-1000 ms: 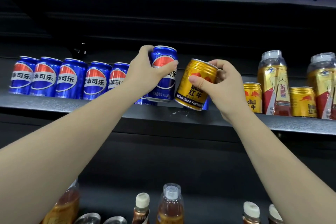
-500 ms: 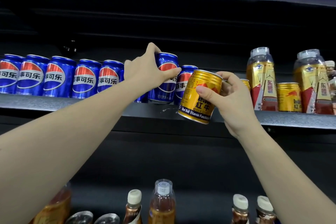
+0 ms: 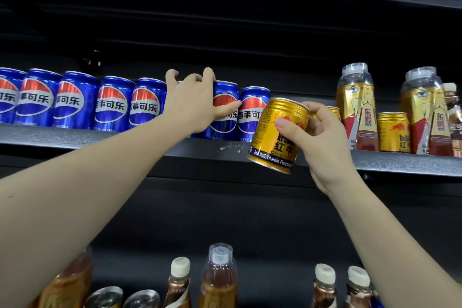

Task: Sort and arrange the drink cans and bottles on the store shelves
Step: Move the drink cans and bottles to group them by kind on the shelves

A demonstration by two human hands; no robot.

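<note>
My left hand (image 3: 192, 105) grips a blue Pepsi can (image 3: 226, 120) that stands on the dark upper shelf (image 3: 100, 137). The thumb lies across its label and the fingers curl over its top. It closes a gap in a row of blue Pepsi cans (image 3: 75, 100), with one more Pepsi can (image 3: 250, 110) to its right. My right hand (image 3: 322, 142) holds a gold Red Bull can (image 3: 277, 137), tilted, in the air just in front of the shelf's edge.
On the right of the shelf stand gold Red Bull cans (image 3: 392, 132) between tall gold-labelled bottles (image 3: 357, 107). A lower shelf holds brown drink bottles (image 3: 220, 275) and can tops (image 3: 105, 297). A dark panel overhangs the upper shelf.
My left hand has set the Pepsi can down upright in the row. My right hand has drawn the Red Bull can down and to the right, off the shelf.
</note>
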